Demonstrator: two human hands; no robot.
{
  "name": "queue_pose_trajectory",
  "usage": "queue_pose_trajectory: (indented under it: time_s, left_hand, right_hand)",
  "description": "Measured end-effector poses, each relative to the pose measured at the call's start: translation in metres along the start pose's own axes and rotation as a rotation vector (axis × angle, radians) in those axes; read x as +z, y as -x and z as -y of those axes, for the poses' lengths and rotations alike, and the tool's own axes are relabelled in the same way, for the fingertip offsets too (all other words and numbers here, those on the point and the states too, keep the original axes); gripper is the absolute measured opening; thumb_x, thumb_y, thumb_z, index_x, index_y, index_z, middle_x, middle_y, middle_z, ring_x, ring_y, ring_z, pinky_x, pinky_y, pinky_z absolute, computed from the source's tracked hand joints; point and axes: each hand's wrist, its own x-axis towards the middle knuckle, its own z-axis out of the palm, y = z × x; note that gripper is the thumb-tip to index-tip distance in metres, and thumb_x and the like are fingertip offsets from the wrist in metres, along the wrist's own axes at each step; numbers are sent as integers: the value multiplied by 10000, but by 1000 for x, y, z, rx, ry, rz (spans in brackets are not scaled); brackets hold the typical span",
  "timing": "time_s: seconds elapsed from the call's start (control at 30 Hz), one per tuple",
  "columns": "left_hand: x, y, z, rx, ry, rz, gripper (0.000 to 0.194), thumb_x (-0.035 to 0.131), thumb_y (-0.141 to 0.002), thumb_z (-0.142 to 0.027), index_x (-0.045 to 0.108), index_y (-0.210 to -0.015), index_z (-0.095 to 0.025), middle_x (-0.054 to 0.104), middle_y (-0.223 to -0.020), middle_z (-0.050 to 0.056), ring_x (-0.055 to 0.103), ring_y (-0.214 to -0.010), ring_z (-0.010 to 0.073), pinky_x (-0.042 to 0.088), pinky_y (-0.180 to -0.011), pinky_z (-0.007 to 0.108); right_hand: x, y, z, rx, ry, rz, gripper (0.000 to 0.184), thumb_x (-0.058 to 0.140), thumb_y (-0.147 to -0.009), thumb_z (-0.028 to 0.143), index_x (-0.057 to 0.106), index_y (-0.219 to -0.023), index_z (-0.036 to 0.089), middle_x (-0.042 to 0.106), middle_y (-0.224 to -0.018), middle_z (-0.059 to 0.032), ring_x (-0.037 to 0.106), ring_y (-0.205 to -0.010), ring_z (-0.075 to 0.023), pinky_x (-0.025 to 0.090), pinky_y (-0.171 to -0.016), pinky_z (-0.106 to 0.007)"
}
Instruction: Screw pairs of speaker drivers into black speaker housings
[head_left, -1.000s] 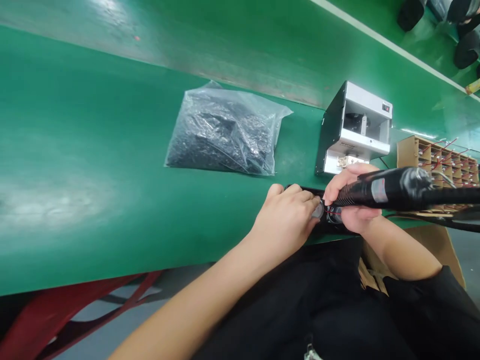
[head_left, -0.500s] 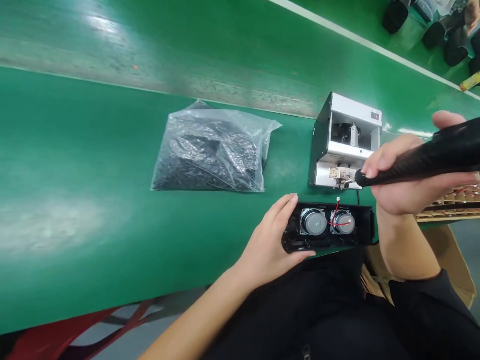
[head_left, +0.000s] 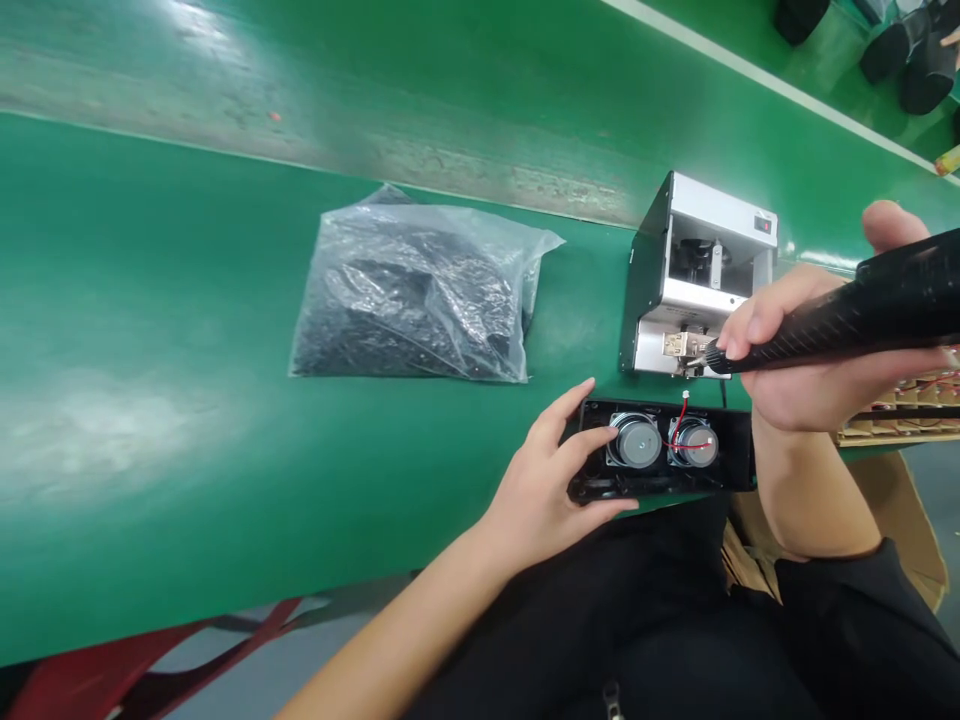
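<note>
Head view: green bench mat (head_left: 150, 260) carries clear plastic bag of black parts (head_left: 412, 300), silver screw feeder (head_left: 697, 270), and black speaker housing (head_left: 735, 450) just below feeder, lying face-up. Wooden rack w/ red-wired parts (head_left: 900, 425) at R edge. R hand (head_left: 817, 390) wraps firmly round black electric screwdriver (head_left: 885, 310), tip at feeder's outlet (head_left: 682, 345). L hand (head_left: 540, 490) is part-open, steadying housing; fingers (head_left: 592, 435) just shifted onto L speaker's rim (head_left: 637, 442). Red wire (head_left: 679, 430) runs between speakers.
</note>
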Motion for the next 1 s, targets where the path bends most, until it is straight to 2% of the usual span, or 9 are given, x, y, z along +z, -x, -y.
queue_pose_trajectory:
  time_s: [0.2,0.3,0.47,0.67,0.7,0.77,0.87,0.93,1.0]
  left_hand:
    - [-3,-3,-1,13,-14,37,651,888,-917,-549,622,-1407,-212,419,-1717,297,488,-1593,456,563,-1216,626]
    - [-2,-2,0,9,-5,9,657,899,-903,-555,629,-1398,-219,424,-1719,287,498,-1584,454,566,-1209,625]
    - [-2,-2,0,6,7,27,670,898,-908,-540,628,-1426,-212,419,-1724,293,492,-1587,459,551,-1218,629]
    - [-5,-2,-3,4,79,-33,877,751,-939,-763,525,-1615,-252,410,-1743,275,486,-1587,465,512,-1227,658]
    - [-7,-4,-6,13,68,-70,844,728,-973,-734,509,-1634,-256,443,-1724,268,511,-1569,453,516,-1220,647]
    - [-11,-11,-15,38,-15,-180,715,745,-1031,-551,506,-1640,-261,569,-1625,240,610,-1474,400,545,-1179,580]
    - [-17,-27,-34,93,-168,-303,613,798,-1013,-293,565,-1579,-265,763,-1355,145,750,-1197,297,569,-1028,441]
    - [-18,-39,-45,122,-196,-287,511,797,-1022,-294,617,-1497,-236,814,-1215,102,767,-1065,257,541,-942,403]
    - [-18,-50,-53,147,-174,-231,359,770,-1051,-318,672,-1382,-217,836,-1139,77,769,-1012,231,511,-898,392]
  right_hand:
    - [-3,-3,4,7,37,-7,614,649,-901,846,751,-1188,313,612,-546,89,478,-322,-140,420,-299,-275]
    - [-3,-3,7,14,41,3,608,676,-879,850,730,-1162,315,628,-565,91,496,-328,-146,426,-301,-287]
    - [-3,-5,5,83,64,-34,636,561,-921,890,680,-1142,306,598,-539,95,494,-317,-137,411,-307,-274]
    - [-11,-4,5,162,24,-43,594,546,-988,803,691,-1248,289,622,-589,84,530,-359,-123,454,-345,-245]
    - [-12,-4,8,171,16,-42,587,540,-991,801,703,-1254,302,629,-598,84,536,-361,-123,467,-350,-246]
    - [-14,-3,20,168,-16,-63,597,529,-985,817,738,-1238,318,639,-599,78,528,-350,-125,472,-340,-255]
    - [-12,-2,51,213,-48,-50,614,614,-916,854,789,-1198,338,667,-600,60,536,-363,-144,501,-355,-299]
    - [-7,2,75,318,-25,-45,543,671,-913,818,807,-1181,366,675,-603,56,555,-399,-151,538,-408,-321]
    - [-1,8,94,433,-11,-55,409,664,-981,726,812,-1175,397,679,-605,55,563,-421,-153,558,-454,-336]
